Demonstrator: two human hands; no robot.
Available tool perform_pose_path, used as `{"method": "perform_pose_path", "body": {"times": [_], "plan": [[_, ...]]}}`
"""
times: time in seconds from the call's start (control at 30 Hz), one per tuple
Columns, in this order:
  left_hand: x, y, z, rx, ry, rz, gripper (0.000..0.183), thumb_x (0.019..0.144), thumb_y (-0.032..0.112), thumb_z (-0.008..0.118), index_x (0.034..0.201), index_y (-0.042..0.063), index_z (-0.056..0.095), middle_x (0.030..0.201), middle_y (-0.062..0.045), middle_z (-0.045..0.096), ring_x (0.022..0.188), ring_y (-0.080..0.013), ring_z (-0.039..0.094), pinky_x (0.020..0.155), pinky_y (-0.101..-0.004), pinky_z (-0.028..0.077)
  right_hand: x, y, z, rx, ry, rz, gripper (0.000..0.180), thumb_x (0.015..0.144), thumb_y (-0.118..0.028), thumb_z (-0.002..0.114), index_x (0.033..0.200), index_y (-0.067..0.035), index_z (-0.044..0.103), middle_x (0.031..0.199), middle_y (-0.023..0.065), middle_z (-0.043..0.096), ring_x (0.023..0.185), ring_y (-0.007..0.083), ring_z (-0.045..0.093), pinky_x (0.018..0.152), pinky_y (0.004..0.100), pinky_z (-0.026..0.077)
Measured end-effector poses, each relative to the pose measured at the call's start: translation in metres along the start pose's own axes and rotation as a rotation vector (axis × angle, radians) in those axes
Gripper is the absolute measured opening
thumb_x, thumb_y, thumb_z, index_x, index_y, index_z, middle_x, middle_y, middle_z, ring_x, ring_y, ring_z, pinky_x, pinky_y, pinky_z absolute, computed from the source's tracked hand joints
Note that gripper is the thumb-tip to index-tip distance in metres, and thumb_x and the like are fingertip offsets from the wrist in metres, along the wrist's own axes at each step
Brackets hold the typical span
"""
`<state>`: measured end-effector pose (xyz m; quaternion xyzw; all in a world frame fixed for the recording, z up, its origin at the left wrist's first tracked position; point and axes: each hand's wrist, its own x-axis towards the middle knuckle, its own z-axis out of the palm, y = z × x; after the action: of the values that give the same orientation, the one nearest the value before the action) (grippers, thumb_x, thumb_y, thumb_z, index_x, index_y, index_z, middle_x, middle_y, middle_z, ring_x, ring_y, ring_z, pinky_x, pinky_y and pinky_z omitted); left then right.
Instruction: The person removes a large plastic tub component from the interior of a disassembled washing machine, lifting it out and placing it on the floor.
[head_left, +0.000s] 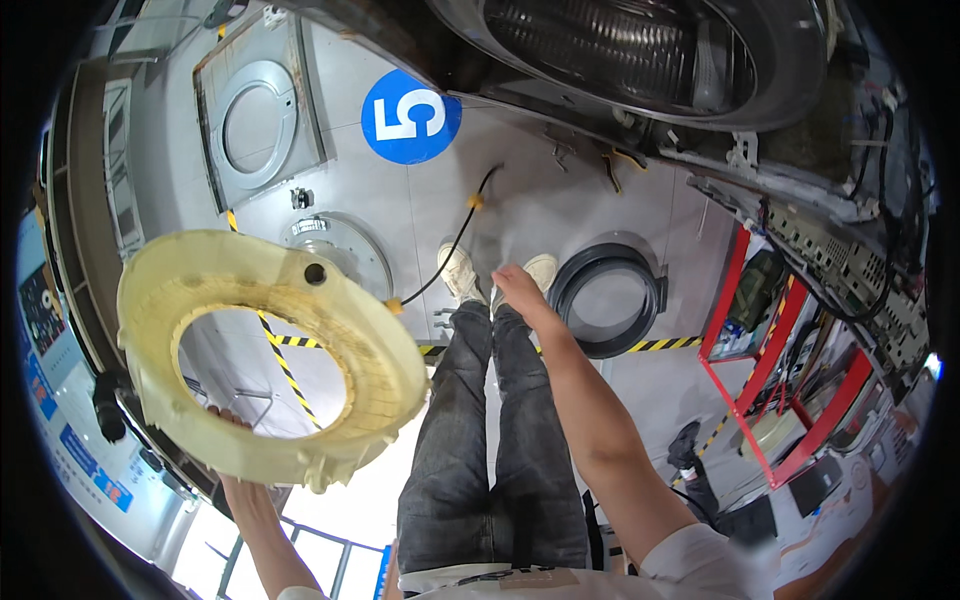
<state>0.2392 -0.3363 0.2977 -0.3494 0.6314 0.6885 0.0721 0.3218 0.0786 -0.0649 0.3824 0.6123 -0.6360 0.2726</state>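
Note:
My left hand (231, 420) grips the lower inner rim of a large yellowed plastic ring, a washing machine tub front cover (382, 375), raised above the floor at the left. Its palm is hidden behind the ring. My right hand (517, 289) hangs over my shoes with the fingers curled in and touches no object; whether they are fully closed is hard to tell. Ahead at the upper right stands an opened front-loading washing machine, its metal drum (622, 45) showing and a circuit board (847, 262) exposed at its side.
On the floor lie a black door ring (559, 300), a round door part (360, 251), a front panel (307, 97) with a round opening, a black cable (450, 259) with yellow fittings, and a small metal part (301, 199). A red-framed rack (731, 292) stands right; another person's leg (697, 480) shows beyond.

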Motion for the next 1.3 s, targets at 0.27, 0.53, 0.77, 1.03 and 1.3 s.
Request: {"method": "perform_pose_path", "body": {"times": [0.27, 0.53, 0.77, 1.03, 1.3], "plan": [[0.064, -0.019, 0.099, 0.199, 0.201, 0.076, 0.029, 0.091, 0.023, 0.047, 0.106, -0.001, 0.053, 0.094, -0.009, 0.061, 0.075, -0.0163, 0.061, 0.064, -0.0279, 0.05, -0.06, 0.043, -0.101, -0.168, 0.054, 0.321, 0.026, 0.087, -0.025, 0.054, 0.092, 0.0, 0.059, 0.074, 0.0053, 0.057, 0.066, 0.014, 0.053, 0.06, 0.0269, 0.042], [0.061, -0.052, 0.161, 0.57, 0.209, 0.035, 0.048, 0.089, 0.045, 0.048, 0.068, 0.002, 0.053, 0.061, -0.002, 0.048, 0.057, -0.0117, 0.042, 0.052, -0.0292, 0.036, -0.126, -0.051, -0.096, 0.019, -0.172, 0.223, 0.034, 0.092, -0.032, 0.048, 0.108, -0.002, 0.055, 0.091, 0.0048, 0.061, 0.083, 0.0126, 0.057, 0.071, 0.0256, 0.043], [0.011, -0.074, 0.208, 1.0, 0.19, -0.052, 0.056, 0.081, 0.056, 0.049, 0.087, 0.001, 0.058, 0.067, -0.021, 0.061, 0.067, -0.0388, 0.061, 0.06, -0.046, 0.046, -0.204, -0.203, 0.031, 0.571, -0.382, 0.168, 0.055, 0.096, -0.043, 0.034, 0.135, -0.004, 0.028, 0.134, 0.0086, 0.037, 0.123, 0.0203, 0.036, 0.1, 0.0339, 0.03], [-0.018, -0.044, 0.207, 0.765, 0.243, -0.012, 0.048, 0.082, 0.05, 0.055, 0.074, 0.003, 0.048, 0.056, -0.018, 0.057, 0.05, -0.035, 0.057, 0.045, -0.043, 0.043, -0.234, -0.229, 0.079, 0.33, 0.085, 0.041, 0.063, 0.093, -0.047, 0.038, 0.137, -0.005, 0.025, 0.137, 0.0088, 0.034, 0.123, 0.024, 0.037, 0.1, 0.0389, 0.033], [0.03, -0.04, 0.171, 0.947, 0.396, 0.143, 0.048, 0.081, 0.051, 0.054, 0.076, 0.004, 0.049, 0.055, -0.016, 0.058, 0.051, -0.0333, 0.059, 0.045, -0.0423, 0.044, -0.178, -0.217, 0.136, 0.358, -0.129, 0.16, 0.061, 0.094, -0.049, 0.033, 0.137, -0.007, 0.026, 0.137, 0.0079, 0.035, 0.124, 0.0242, 0.037, 0.098, 0.0397, 0.035]]}}
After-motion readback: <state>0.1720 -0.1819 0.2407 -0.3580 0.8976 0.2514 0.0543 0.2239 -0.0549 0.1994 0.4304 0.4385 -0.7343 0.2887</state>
